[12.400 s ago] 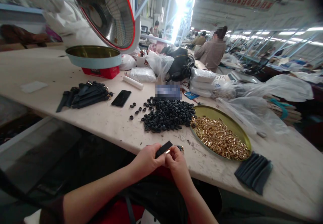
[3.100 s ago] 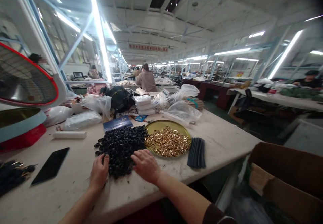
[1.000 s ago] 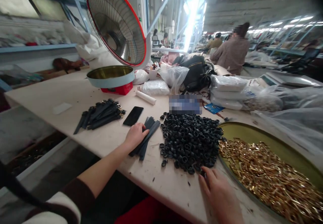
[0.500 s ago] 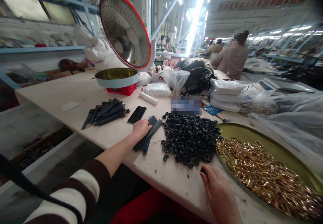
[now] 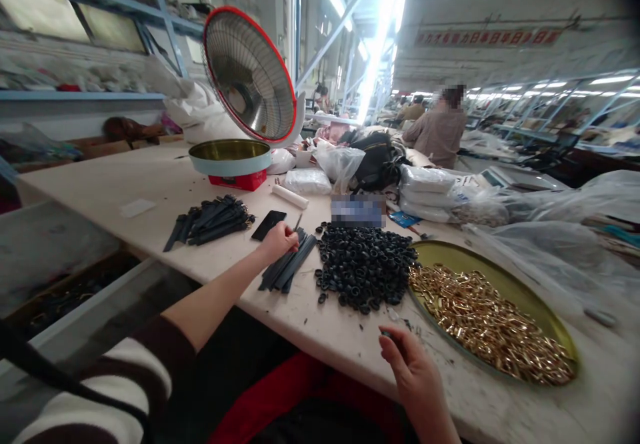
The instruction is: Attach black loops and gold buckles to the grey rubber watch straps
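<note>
My left hand (image 5: 281, 240) is closed in a pinch on a thin dark strip that sticks up from the fingertips, over a bundle of flat black strips (image 5: 289, 265). Beside it lies a black phone (image 5: 269, 225). My right hand (image 5: 411, 357) pinches a small black ring (image 5: 386, 333) between thumb and forefinger, near the table's front edge. A heap of black rings (image 5: 365, 264) lies between the hands. To the right, a round gold-coloured tray (image 5: 450, 249) holds many gold metal pieces (image 5: 493, 317).
Black strips with metal ends (image 5: 213, 221) are piled at the left. Behind stand a round tin (image 5: 230, 164) on a red box (image 5: 237, 181), a red-rimmed heater (image 5: 250, 74), a white roll (image 5: 290, 197) and plastic bags (image 5: 427, 194). A person (image 5: 440, 127) is in the background.
My left hand has lifted a little, and a strip now sticks up from its fingers. My right hand still pinches the ring, slightly turned. The view has shifted right.
</note>
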A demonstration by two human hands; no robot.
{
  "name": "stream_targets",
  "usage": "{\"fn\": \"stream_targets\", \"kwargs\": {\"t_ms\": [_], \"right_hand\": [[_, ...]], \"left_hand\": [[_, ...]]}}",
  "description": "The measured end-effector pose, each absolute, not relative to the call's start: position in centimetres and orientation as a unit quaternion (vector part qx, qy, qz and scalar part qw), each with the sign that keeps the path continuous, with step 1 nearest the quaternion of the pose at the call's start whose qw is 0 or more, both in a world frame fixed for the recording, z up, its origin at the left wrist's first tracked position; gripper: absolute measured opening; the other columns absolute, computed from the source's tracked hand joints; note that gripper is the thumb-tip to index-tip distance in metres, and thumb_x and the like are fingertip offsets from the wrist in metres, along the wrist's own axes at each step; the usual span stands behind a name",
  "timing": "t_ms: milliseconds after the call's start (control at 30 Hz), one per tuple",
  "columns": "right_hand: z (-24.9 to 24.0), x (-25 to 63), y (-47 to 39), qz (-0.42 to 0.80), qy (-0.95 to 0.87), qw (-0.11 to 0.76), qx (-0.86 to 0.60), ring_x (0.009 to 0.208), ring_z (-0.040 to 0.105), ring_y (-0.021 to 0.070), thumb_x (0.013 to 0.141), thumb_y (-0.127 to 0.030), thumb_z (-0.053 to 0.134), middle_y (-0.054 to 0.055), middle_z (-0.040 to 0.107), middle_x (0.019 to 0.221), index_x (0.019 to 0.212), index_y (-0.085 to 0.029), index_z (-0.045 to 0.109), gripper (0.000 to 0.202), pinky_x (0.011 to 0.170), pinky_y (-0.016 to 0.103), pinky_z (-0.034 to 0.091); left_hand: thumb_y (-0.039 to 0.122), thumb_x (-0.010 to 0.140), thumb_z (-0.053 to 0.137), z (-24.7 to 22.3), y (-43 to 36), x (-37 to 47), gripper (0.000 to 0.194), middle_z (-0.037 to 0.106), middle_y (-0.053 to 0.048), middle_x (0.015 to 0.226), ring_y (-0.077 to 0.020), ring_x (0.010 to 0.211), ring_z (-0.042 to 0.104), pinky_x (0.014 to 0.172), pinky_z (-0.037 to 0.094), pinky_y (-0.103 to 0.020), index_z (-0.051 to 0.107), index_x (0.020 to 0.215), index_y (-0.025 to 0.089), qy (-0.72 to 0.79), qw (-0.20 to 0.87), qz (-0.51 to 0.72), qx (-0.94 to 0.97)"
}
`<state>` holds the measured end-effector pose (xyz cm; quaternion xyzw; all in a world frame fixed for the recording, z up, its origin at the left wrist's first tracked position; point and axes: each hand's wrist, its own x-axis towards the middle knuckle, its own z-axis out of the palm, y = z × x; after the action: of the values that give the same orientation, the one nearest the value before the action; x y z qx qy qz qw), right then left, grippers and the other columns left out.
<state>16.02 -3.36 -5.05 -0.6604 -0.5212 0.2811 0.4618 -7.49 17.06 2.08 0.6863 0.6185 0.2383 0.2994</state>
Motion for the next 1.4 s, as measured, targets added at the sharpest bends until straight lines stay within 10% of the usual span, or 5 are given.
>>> {"fn": "stream_targets", "kwargs": {"t_ms": [367,1400], "right_hand": [[-4.4,14.5,-2.9,0.591,-0.184,0.593,-0.515,0.053,0.048,0.0089,0.064,-0.046,0.069,-0.001,0.057,0.064,0.081,-0.017,0.061,0.035,0.051,0.021,0.041],[-4.2,16.3,-2.8,0.611,-0.344,0.424,-0.573,0.048,0.045,0.0081,0.069,-0.046,0.064,-0.003,0.055,0.057,0.072,-0.015,0.058,0.032,0.049,0.021,0.037]], "left_hand": [[0.027,0.079,0.046,-1.0,2.4,-1.8,0.029,0.051,0.006,0.059,-0.0074,0.046,0.050,0.044,0.039,-0.017,0.044,0.104,0.014,0.388,0.670,0.146,0.616],[0.033,0.074,0.048,-1.0,2.5,-1.6,0.019,0.044,0.005,0.056,-0.0089,0.053,0.039,0.047,0.029,-0.018,0.047,0.065,0.016,0.453,0.577,0.125,0.668]]}}
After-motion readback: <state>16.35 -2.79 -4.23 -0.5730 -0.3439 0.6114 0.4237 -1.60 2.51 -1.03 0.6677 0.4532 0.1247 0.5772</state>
